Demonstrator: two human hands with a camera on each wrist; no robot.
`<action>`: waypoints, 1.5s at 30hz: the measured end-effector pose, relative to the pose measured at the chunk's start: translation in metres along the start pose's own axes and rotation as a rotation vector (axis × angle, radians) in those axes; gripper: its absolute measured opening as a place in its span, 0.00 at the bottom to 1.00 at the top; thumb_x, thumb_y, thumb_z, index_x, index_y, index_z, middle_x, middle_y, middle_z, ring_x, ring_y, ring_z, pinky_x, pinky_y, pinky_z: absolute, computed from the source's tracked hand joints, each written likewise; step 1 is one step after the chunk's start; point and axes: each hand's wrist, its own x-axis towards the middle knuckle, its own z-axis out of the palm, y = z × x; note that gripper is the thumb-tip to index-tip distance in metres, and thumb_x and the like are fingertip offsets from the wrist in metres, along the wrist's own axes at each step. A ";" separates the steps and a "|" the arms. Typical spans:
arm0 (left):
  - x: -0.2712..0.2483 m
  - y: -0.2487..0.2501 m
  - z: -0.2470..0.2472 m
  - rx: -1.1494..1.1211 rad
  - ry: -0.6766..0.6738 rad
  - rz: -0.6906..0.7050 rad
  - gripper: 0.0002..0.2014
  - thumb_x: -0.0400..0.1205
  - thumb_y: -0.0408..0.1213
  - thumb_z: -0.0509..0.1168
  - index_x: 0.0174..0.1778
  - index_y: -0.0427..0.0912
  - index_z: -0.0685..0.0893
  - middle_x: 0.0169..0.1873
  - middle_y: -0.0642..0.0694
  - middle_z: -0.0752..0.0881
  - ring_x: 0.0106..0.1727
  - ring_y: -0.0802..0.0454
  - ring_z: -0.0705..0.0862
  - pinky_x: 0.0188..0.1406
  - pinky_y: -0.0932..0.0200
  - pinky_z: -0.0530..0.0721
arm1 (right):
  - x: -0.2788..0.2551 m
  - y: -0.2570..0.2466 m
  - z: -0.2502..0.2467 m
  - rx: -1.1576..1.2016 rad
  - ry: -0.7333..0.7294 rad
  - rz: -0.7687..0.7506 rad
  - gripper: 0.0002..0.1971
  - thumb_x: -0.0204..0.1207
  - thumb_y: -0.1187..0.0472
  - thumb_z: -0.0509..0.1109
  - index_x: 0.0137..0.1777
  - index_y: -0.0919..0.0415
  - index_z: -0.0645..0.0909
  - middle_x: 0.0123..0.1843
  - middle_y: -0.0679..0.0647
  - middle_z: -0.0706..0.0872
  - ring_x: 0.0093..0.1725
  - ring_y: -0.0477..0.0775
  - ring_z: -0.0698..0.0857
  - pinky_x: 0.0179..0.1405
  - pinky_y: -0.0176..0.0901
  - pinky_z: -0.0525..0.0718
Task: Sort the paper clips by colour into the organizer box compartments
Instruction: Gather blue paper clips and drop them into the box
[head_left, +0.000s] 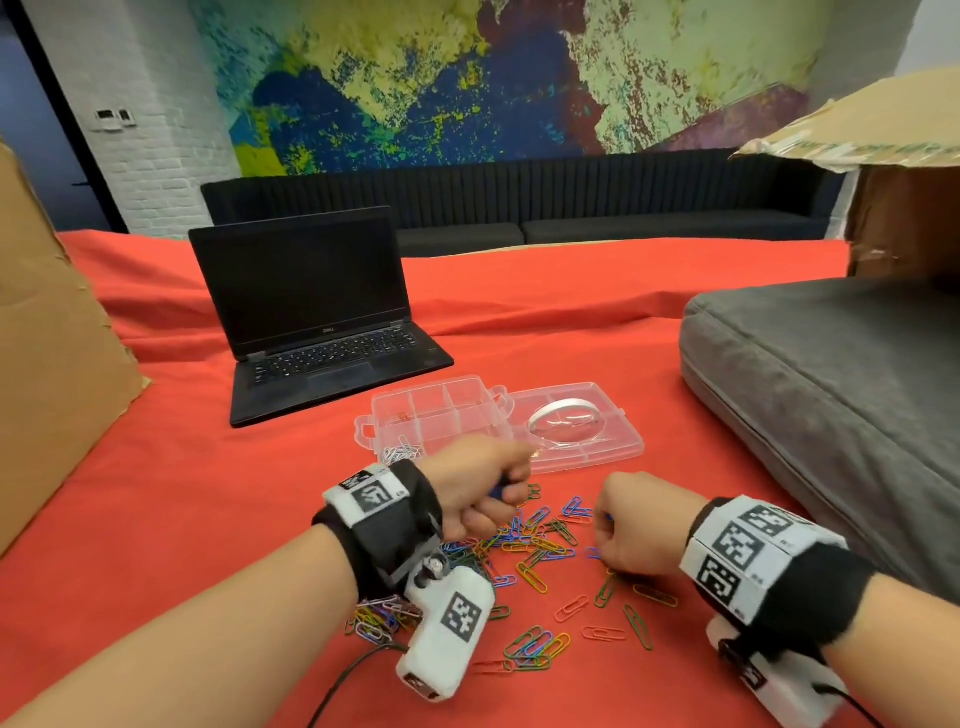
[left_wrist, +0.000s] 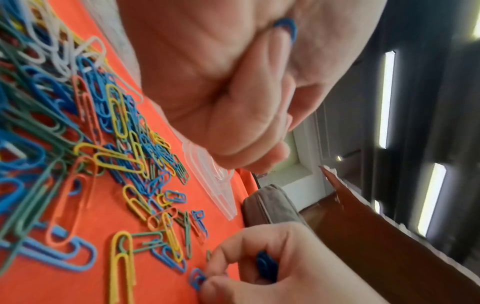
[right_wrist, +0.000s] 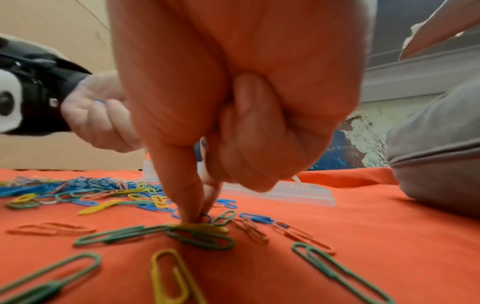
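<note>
Beyond the grip, a red-covered tabletop (head_left: 545, 291) runs to a long dark sofa (head_left: 519, 208) under a blue, green and yellow mural (head_left: 467, 73). Left stands a white brick wall (head_left: 150, 130); right of the grip lies a grey cushion (head_left: 831, 395).

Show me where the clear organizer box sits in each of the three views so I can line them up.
Head: organizer box lies open at centre, beyond both hands, right of the laptop.
Left wrist: only a clear edge shows, below the left hand.
Right wrist: a low clear strip behind the right hand.
Shared landmark: the grey cushion.
</note>
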 end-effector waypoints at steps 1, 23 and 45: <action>0.003 -0.002 0.005 0.261 0.048 0.048 0.19 0.86 0.48 0.56 0.31 0.45 0.72 0.21 0.50 0.69 0.15 0.57 0.62 0.13 0.73 0.60 | -0.001 0.003 0.001 -0.013 -0.001 0.017 0.09 0.71 0.60 0.63 0.39 0.63 0.84 0.34 0.55 0.81 0.36 0.57 0.79 0.38 0.40 0.80; 0.018 -0.012 0.034 1.400 0.142 0.305 0.03 0.77 0.35 0.68 0.42 0.43 0.87 0.42 0.43 0.87 0.45 0.45 0.84 0.40 0.58 0.80 | 0.009 0.029 -0.015 0.131 0.013 0.125 0.11 0.80 0.62 0.60 0.55 0.55 0.83 0.58 0.54 0.87 0.56 0.52 0.84 0.50 0.35 0.76; 0.023 -0.017 0.033 1.572 0.140 0.240 0.07 0.71 0.33 0.68 0.29 0.37 0.78 0.26 0.40 0.78 0.27 0.44 0.76 0.26 0.55 0.79 | 0.008 0.030 -0.011 1.083 -0.118 0.312 0.07 0.74 0.60 0.60 0.35 0.57 0.70 0.24 0.51 0.64 0.18 0.46 0.57 0.15 0.26 0.55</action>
